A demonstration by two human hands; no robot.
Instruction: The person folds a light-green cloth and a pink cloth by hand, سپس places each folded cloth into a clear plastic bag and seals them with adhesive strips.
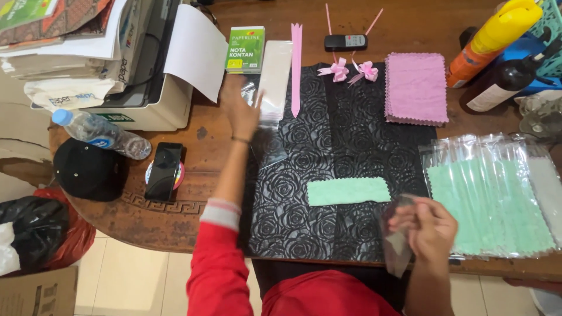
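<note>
My left hand [241,111] reaches toward the far side of the table [193,146], fingers spread and blurred, touching a clear plastic sleeve [268,126] that hangs down from the stack of clear sleeves [274,73] beside the long pink ribbon strip [296,67]. My right hand [430,231] sits at the near edge, thumb and fingers pinching another clear sleeve [398,243] that droops below the edge. The folded mint-green cloth [348,191] lies flat on the black rose-embossed mat [339,152], just left of my right hand and apart from it.

To do this well, I judge I should take only one sleeve off the stack, since these cling together, and lift it by a corner so it does not crease. Keeping the cloth's fold square would help it go in without bunching. Filled packets of green cloth [492,199] lie at the right edge, with pink cloths [415,88] and two pink bows [351,71] at the far side.
</note>
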